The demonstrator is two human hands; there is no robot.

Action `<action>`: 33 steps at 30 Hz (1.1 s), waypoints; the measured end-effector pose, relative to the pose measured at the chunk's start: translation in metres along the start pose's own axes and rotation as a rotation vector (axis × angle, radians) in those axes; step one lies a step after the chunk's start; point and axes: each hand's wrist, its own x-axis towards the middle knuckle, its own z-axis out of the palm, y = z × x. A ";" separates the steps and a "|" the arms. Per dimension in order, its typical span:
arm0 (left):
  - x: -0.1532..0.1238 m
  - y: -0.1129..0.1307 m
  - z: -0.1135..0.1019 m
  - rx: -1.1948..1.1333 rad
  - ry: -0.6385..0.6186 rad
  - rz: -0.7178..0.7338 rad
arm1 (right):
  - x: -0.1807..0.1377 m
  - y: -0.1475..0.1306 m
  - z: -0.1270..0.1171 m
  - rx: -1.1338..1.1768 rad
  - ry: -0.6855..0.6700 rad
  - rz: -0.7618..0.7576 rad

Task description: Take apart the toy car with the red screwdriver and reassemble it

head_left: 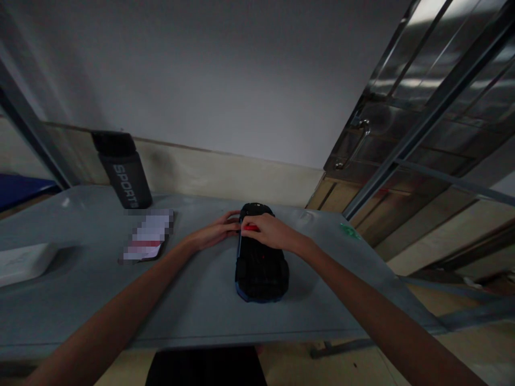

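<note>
A toy car [261, 271] lies upside down on the grey table, its black underside up and blue body edges showing around it. My left hand [215, 231] rests at its left side, fingers against the edge as it steadies the car. Above the underside, my right hand [267, 230] is closed around a small red-handled tool [251, 228]. Only a short red part of this tool shows; its tip is hidden by the hand, so I cannot tell whether it touches the car.
On the left of the table [201, 316] are a phone [148, 236], a black sports bottle [124, 171] and a white case [26, 262]. A small green item [350, 231] lies near the right edge. Metal frame bars [386, 171] rise at the right, before a metal door [378, 128].
</note>
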 end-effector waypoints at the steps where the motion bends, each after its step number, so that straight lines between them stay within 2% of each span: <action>1: 0.000 0.000 0.000 0.000 -0.003 0.004 | 0.000 -0.001 0.000 -0.012 0.000 0.001; 7: 0.003 -0.004 -0.006 0.000 -0.033 0.023 | 0.005 -0.001 0.002 -0.060 0.021 0.030; 17: 0.001 -0.004 -0.006 0.017 -0.011 0.014 | 0.009 0.015 0.003 0.203 0.028 0.001; 20: 0.001 -0.003 -0.004 0.045 -0.011 0.009 | 0.003 0.028 -0.003 0.340 0.185 0.012; 26: -0.003 0.000 -0.003 0.135 -0.012 -0.002 | -0.017 0.073 -0.005 0.591 0.596 0.197; 30: -0.005 -0.001 -0.004 0.170 0.005 -0.006 | -0.029 0.088 0.005 0.473 0.864 0.266; 33: -0.004 -0.004 -0.005 0.162 0.035 0.029 | -0.038 0.084 0.008 0.399 0.926 0.352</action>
